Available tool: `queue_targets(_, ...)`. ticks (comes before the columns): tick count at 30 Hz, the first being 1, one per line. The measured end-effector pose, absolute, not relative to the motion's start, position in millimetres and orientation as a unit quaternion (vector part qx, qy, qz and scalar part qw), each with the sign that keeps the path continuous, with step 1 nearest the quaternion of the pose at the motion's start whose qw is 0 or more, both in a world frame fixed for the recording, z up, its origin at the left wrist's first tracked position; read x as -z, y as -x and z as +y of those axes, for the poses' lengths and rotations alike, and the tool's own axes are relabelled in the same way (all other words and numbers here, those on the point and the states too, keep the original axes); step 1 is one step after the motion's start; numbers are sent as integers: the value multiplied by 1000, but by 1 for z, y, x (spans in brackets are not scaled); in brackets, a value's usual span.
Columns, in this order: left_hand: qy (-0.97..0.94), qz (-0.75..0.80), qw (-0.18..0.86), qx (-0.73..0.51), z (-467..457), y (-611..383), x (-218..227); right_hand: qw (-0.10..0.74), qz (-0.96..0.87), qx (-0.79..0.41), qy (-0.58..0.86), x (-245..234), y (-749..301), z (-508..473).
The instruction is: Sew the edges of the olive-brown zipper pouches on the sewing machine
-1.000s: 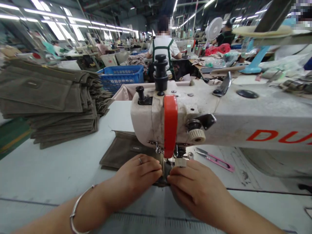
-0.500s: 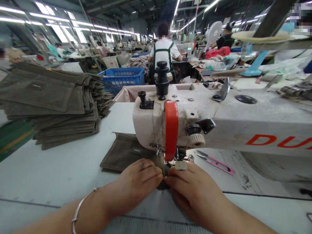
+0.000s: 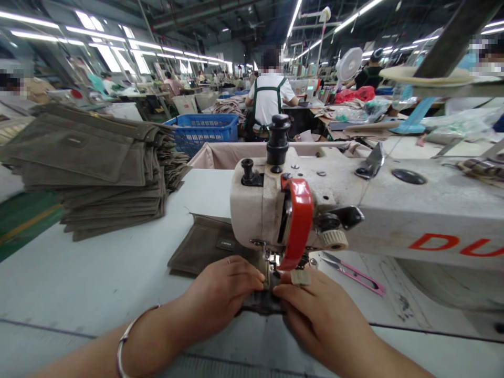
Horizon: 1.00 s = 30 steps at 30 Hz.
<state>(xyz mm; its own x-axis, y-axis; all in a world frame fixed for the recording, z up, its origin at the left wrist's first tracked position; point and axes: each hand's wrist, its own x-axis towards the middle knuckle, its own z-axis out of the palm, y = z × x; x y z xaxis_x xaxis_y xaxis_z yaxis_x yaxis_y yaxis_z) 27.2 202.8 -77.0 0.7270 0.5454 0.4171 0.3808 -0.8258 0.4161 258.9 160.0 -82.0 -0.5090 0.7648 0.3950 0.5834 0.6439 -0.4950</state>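
A dark olive-grey fabric piece [image 3: 205,251] with a small label lies flat under the head of the white sewing machine [image 3: 255,205]. My left hand [image 3: 222,289], wearing a ring and with a bracelet on the wrist, has its fingers closed together on the fabric just left of the needle area. On the other side, my right hand [image 3: 315,302] has its fingertips closed at the fabric's right edge, close beside the presser foot. A dark strip of the cloth shows between both hands. The needle itself is mostly hidden behind the red guard [image 3: 300,220].
A tall stack of similar fabric pieces [image 3: 90,163] stands on the left of the table [image 3: 129,273]. Pink thread snips [image 3: 362,278] lie right of my right hand. Beyond are a pink-lined bin [image 3: 214,156], a blue crate [image 3: 207,128] and a seated person [image 3: 270,100].
The view has shifted, so the machine sits slightly lower and further right. More dark cloth shows between my hands, extending toward me. Both hands stay on the fabric.
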Motion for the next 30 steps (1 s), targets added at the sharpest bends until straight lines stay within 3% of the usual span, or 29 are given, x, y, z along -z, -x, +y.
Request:
queue_targets(4,-891,291,201,-282,206,-27,78,308,-853,-152,393,82,-262,162)
queue_targets(19,-929,234,151,-245,202,-30,76,232,-867,-150,415,83,-256,160)
queue_targets(30,-941,230,112,-223,224,-30,72,246,-858,-101,439,90,-250,163)
